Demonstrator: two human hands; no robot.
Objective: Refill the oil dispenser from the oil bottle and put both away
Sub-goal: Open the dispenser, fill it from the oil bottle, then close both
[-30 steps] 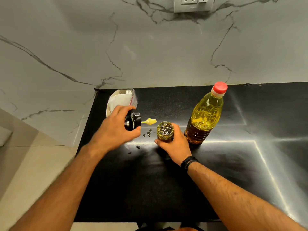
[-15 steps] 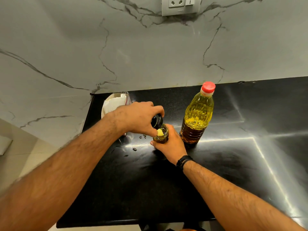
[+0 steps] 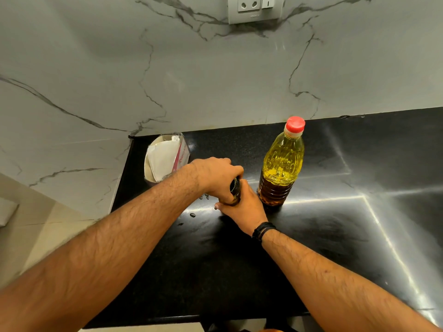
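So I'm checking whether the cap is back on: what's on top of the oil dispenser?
The left hand covers the oil dispenser, gripping something dark on its top. The cap itself is hidden. The right hand holds the dispenser from below.

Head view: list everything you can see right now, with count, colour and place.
oil bottle: one, yellow oil, red cap on, upright right of the hands.
oil dispenser: one, dark glass, mostly hidden between both hands.
paper-filled container: one, white, back left of countertop.
dark specks: several, black, left of the hands.
countertop: one, black.
wall socket: one, grey, top of marble wall.
left hand: grips dispenser top.
right hand: holds dispenser body.
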